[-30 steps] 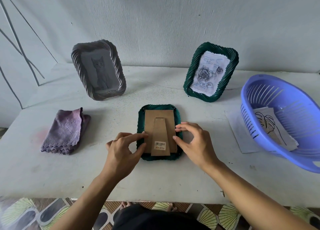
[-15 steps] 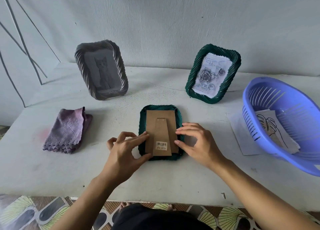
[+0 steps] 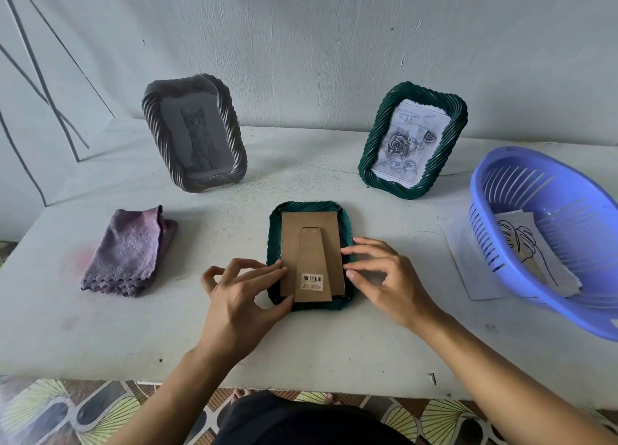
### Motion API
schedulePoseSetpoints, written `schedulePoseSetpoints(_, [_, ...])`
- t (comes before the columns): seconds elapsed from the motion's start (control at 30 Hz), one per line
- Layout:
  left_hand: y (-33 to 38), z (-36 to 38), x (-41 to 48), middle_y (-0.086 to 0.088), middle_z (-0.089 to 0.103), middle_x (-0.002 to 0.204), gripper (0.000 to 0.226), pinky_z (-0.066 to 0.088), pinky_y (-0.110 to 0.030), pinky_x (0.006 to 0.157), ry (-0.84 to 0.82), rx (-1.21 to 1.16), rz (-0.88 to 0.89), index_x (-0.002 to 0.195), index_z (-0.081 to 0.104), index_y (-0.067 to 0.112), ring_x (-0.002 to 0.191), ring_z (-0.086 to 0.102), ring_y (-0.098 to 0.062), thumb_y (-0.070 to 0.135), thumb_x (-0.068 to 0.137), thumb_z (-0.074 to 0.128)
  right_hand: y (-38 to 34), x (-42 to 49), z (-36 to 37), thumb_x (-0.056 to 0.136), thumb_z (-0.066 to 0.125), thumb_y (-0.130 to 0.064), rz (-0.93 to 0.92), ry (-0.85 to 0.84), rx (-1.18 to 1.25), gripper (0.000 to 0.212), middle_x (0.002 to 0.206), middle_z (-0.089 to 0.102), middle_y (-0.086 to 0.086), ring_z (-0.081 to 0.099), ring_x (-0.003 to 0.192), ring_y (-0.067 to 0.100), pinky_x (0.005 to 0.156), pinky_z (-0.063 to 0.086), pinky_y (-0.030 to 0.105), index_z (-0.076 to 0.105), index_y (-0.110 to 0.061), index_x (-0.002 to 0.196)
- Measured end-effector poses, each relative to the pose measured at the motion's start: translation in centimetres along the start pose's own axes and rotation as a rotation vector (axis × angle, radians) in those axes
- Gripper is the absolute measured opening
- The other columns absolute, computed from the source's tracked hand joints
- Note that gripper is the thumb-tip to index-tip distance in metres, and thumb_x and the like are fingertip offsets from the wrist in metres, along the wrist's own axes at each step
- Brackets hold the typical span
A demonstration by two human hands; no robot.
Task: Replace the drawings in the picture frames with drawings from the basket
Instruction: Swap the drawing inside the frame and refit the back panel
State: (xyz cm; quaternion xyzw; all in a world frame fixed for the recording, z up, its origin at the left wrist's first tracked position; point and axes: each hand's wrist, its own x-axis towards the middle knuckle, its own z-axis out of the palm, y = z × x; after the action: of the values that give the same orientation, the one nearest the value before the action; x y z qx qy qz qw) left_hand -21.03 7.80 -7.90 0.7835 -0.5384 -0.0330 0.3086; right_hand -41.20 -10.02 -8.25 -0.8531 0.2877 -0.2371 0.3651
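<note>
Backing board [image 3: 290, 240] of face-down frame [image 3: 309, 207] judged light, stiff; lift by side edges, which left grip [image 3: 239, 297] and right grip [image 3: 388, 277] merely touch

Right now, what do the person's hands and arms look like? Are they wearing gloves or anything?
No gloves. The left hand and right hand are bare, with short plain nails and no rings that I can see. The left forearm and right forearm are bare too: no sleeves, watch or bracelets show. Only some dark clothing shows at the bottom edge.
</note>
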Motion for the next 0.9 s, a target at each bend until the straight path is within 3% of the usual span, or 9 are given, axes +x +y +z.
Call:
schedulePoseSetpoints(0.33, [-0.1, -0.7, 0.5, 0.027, 0.065, 0.122, 0.039, 0.029, -0.049, 0.088, -0.06, 0.067, 0.018, 0.114, 0.073, 0.043, 0.112, 0.05, -0.007, 0.063, 0.086, 0.054, -0.4, 0.5, 0.3, 0.081, 0.08, -0.016, -0.052, 0.053, -0.076, 0.004, 0.106, 0.073, -0.01, 0.057, 0.121, 0.009, 0.102, 0.046, 0.031, 0.077, -0.019, 0.083])
schedulePoseSetpoints(0.53, [-0.1, -1.0, 2.2, 0.029, 0.07, 0.096, 0.028, 0.027, -0.045, 0.086, -0.016, 0.076, -0.007, 0.096, 0.076, 0.042, 0.102, 0.053, -0.008, 0.053, 0.093, 0.05, -1.0, 1.7, 0.5, 0.08, 0.081, -0.014, -0.046, 0.099, -0.155, 0.008, 0.089, 0.074, -0.007, 0.06, 0.107, 0.013, 0.091, 0.05, 0.031, 0.076, -0.015, 0.087])
schedulePoseSetpoints(0.7, [-0.2, -0.9, 4.5, 0.025, 0.07, 0.083, 0.017, 0.017, -0.037, 0.081, -0.003, 0.074, -0.024, 0.084, 0.074, 0.039, 0.094, 0.052, -0.006, 0.05, 0.088, 0.061, -1.9, 3.2, 0.9, 0.074, 0.084, -0.013, -0.05, 0.153, -0.223, 0.009, 0.078, 0.068, -0.006, 0.06, 0.092, 0.018, 0.079, 0.052, 0.034, 0.076, -0.016, 0.078])
schedulePoseSetpoints(0.8, [-0.4, -0.8, 5.7, 0.024, 0.068, 0.077, 0.003, 0.019, -0.037, 0.08, -0.019, 0.043, -0.057, 0.084, 0.072, 0.038, 0.09, 0.055, -0.006, 0.04, 0.086, 0.072, -1.8, 4.1, 0.9, 0.073, 0.084, -0.018, -0.04, 0.132, -0.259, 0.016, 0.083, 0.067, -0.006, 0.055, 0.092, 0.018, 0.08, 0.049, 0.032, 0.076, -0.018, 0.087])
schedulePoseSetpoints(0.9, [-0.6, -0.6, 6.7, 0.024, 0.068, 0.073, 0.016, 0.024, -0.037, 0.08, -0.064, -0.003, -0.118, 0.098, 0.067, 0.038, 0.087, 0.059, -0.002, 0.039, 0.083, 0.073, -1.8, 5.0, 0.6, 0.072, 0.084, -0.021, 0.018, 0.069, -0.247, 0.037, 0.102, 0.063, -0.004, 0.051, 0.107, 0.018, 0.091, 0.042, 0.026, 0.071, -0.019, 0.106])
